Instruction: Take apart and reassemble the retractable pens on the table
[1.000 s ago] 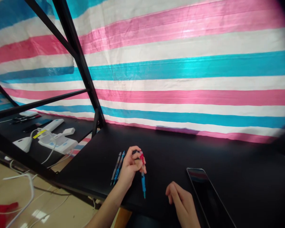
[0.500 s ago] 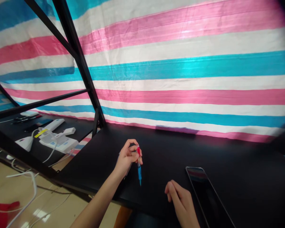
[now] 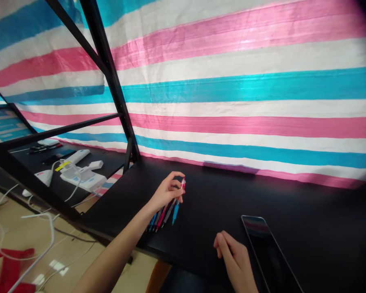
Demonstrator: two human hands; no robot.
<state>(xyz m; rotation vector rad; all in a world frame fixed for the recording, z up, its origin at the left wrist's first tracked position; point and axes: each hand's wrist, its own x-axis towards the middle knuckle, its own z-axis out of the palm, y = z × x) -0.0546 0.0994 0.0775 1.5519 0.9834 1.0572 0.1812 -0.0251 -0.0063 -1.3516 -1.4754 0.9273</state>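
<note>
My left hand [image 3: 171, 189] pinches a pen [image 3: 175, 212] near its red top end. The pen's blue lower part points down toward the black tabletop. Beside it, partly hidden under my left hand and forearm, several other pens [image 3: 161, 217] in blue, pink-red and dark grey lie in a row. Loosely curled, my right hand [image 3: 232, 254] rests over the table near its front edge, and nothing shows in its fingers. Just right of that hand lies a smartphone [image 3: 271, 252] with a dark screen.
A black metal frame post [image 3: 112, 87] rises at the table's left end. Behind the black table [image 3: 213, 195] hangs a striped plastic sheet [image 3: 247, 126]. On a neighbouring table to the left are a white power strip [image 3: 83, 179] and chargers, with white cables [image 3: 50, 240] hanging down.
My left hand has moved slightly up with the pen, and the row of pens beside it has come into sight. My right hand stays curled by the phone. The view has shifted slightly.
</note>
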